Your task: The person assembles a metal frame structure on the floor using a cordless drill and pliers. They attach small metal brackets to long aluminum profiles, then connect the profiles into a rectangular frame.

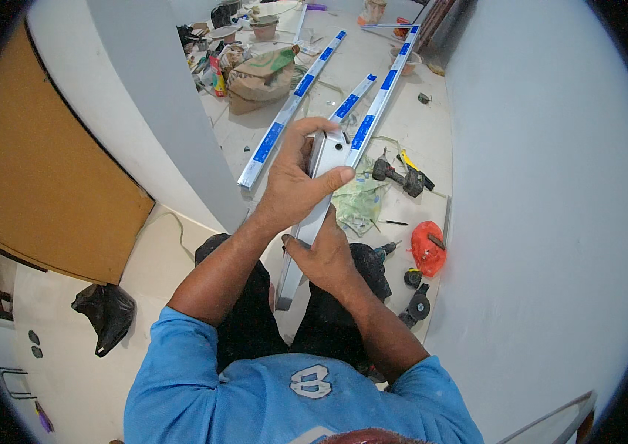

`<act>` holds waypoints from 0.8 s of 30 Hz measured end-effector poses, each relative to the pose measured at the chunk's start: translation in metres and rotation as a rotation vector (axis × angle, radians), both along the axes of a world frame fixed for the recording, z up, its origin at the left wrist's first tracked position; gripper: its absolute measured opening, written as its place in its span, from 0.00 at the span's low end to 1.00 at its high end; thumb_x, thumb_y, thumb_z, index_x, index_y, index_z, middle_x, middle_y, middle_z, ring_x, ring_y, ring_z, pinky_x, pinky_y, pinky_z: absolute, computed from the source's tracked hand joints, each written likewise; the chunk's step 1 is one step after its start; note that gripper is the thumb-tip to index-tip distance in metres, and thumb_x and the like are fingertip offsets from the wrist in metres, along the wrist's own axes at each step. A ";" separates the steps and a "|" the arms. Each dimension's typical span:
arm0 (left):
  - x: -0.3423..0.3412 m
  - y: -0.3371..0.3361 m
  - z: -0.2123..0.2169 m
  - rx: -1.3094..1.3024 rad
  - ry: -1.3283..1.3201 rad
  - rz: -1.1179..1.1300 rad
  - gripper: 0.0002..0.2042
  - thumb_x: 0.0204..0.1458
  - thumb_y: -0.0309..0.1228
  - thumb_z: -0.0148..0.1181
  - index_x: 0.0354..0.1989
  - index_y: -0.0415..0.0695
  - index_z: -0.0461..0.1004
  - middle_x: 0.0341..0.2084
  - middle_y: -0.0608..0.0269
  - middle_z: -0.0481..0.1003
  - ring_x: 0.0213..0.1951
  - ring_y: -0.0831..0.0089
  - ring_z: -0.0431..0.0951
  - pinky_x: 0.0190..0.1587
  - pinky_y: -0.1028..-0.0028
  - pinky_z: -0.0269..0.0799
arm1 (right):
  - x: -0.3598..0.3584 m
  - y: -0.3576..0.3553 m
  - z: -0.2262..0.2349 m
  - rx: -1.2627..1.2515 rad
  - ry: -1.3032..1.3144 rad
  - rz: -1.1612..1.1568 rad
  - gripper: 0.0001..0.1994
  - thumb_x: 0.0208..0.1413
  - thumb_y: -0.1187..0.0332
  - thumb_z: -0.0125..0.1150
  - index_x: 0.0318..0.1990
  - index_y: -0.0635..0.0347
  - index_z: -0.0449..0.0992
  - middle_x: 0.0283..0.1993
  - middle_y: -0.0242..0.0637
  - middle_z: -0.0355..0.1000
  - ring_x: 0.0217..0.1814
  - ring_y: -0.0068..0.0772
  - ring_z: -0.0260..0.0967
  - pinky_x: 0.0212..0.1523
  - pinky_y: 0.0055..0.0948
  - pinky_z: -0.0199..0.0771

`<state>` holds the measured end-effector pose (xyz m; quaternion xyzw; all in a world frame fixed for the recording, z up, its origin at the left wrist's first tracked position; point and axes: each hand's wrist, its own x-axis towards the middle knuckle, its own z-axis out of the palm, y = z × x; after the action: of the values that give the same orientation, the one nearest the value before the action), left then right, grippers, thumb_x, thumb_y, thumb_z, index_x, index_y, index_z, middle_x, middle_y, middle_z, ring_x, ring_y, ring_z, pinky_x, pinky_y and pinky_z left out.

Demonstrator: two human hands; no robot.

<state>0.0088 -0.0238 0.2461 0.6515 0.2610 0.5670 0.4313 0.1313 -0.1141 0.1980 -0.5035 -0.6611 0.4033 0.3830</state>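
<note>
Your left hand point(295, 181) grips the upper end of a silver metal channel point(312, 222), fingers curled over its top edge and thumb pressed flat across its face. Your right hand point(325, 255) is closed around the same channel lower down, at about its middle; the fingers wrap behind it and are mostly hidden. The channel runs steeply from near your lap up and away from you, its lower end point(286, 300) free between your knees, over dark trousers.

On the tiled floor point(417, 133) beyond the hands lie three long metal profiles with blue labels: one to the left point(292, 103), a short one in the middle point(349, 100), one to the right point(384, 92). Just right of the hands sits a crumpled greenish sheet point(358, 200); further right, a cordless drill point(403, 176). An orange-red bag point(428, 248) lies near the right wall, with a small black wheel-like tool point(417, 305) below it. A brown sack point(258, 78) stands further back. A black plastic bag point(107, 314) lies at lower left.
</note>
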 end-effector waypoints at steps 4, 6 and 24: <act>-0.001 0.004 -0.002 0.041 -0.067 0.004 0.29 0.55 0.29 0.79 0.62 0.49 0.69 0.59 0.58 0.68 0.61 0.65 0.72 0.67 0.60 0.70 | 0.000 0.001 -0.007 0.077 -0.021 -0.003 0.45 0.59 0.63 0.72 0.75 0.77 0.51 0.65 0.72 0.69 0.67 0.70 0.74 0.69 0.56 0.73; 0.003 0.005 -0.003 0.060 -0.111 0.016 0.29 0.55 0.29 0.80 0.61 0.49 0.69 0.57 0.59 0.68 0.60 0.66 0.72 0.67 0.59 0.70 | 0.000 0.001 -0.007 0.079 -0.019 -0.005 0.45 0.59 0.62 0.71 0.75 0.77 0.51 0.65 0.71 0.70 0.67 0.71 0.74 0.68 0.56 0.74; 0.000 0.037 -0.038 0.372 0.442 0.361 0.43 0.47 0.45 0.84 0.69 0.45 0.66 0.57 0.52 0.71 0.58 0.54 0.75 0.65 0.51 0.71 | 0.005 0.018 -0.035 0.115 -0.090 -0.007 0.49 0.58 0.57 0.75 0.76 0.77 0.51 0.61 0.72 0.74 0.66 0.75 0.74 0.69 0.56 0.74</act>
<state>0.0086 0.0131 0.2084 0.7694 0.3515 0.5171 0.1308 0.1365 -0.0966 0.1633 -0.5006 -0.6979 0.3403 0.3829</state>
